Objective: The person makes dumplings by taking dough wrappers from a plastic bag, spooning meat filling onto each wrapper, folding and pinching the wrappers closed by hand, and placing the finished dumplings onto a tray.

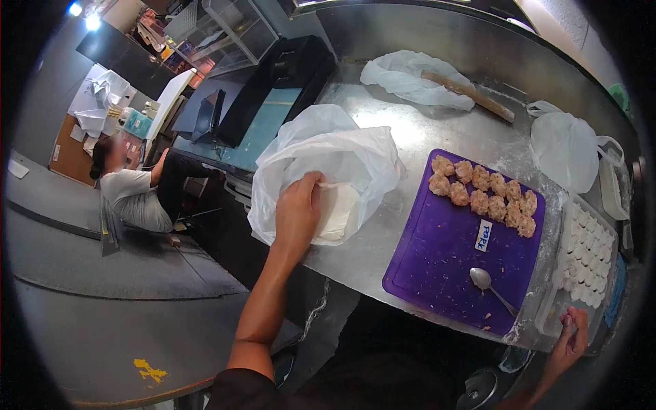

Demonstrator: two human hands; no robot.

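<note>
My left hand [298, 208] reaches into an open white plastic bag [277, 154]. Its fingertips pinch the upper edge of a stack of pale dough wrappers [340, 210] inside. My right hand [572, 333] is low at the right, fingers curled in against the thumb; whether anything is in them is hidden. Just beyond it lies a clear plastic tray [552, 316] with rows of small white dumplings [585, 253]. Between the hands, a purple cutting board [430, 263] carries several balls of raw minced meat [480, 201], a label [483, 235] reading "PORK", and a metal spoon [481, 278].
A wooden rolling pin [468, 96] rests partly on a plastic bag [417, 78] at the back. Another tied plastic bag [564, 152] stands at the right. Flour dusts the steel table [362, 266]. At the left, another person [137, 191] sits apart from the table.
</note>
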